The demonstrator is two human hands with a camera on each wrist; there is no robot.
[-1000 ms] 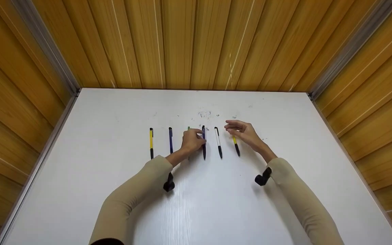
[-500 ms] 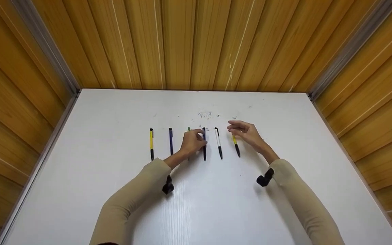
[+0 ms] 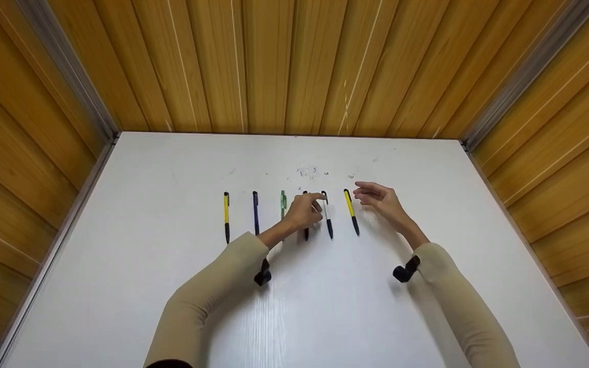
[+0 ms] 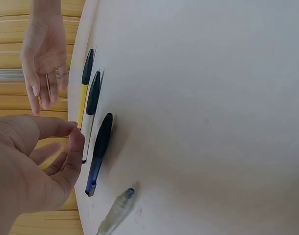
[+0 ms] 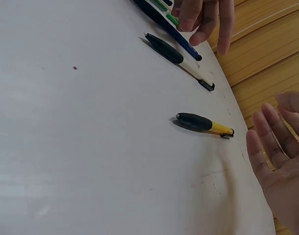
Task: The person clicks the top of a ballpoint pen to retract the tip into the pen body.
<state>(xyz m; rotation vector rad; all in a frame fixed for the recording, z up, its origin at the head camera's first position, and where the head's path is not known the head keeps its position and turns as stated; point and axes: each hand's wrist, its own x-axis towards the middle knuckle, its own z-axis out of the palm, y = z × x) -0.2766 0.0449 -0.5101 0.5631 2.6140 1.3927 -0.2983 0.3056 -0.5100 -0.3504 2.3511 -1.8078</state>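
Note:
Several pens lie in a row on the white table. My left hand (image 3: 304,210) hovers with bent, relaxed fingers over a dark blue pen (image 4: 99,147) and beside a white pen (image 3: 329,225) with a black grip. Its thumb and forefinger tips come close together above the white pen in the left wrist view; the right wrist view shows the fingers hanging loosely, nothing in them. My right hand (image 3: 380,202) is held with loosely extended fingers just right of a yellow pen (image 3: 350,207) with a black grip, apart from it.
Further left in the row are a green pen (image 3: 283,198), another blue pen (image 3: 256,212) and another yellow pen (image 3: 226,214). Small ink marks (image 3: 307,171) spot the table (image 3: 325,306) behind the pens. Wood-patterned walls (image 3: 264,66) enclose its back and sides.
My left hand has shifted right, from the blue pen towards the white one, showing more of the green pen. My right hand has drawn right, uncovering the yellow pen's top.

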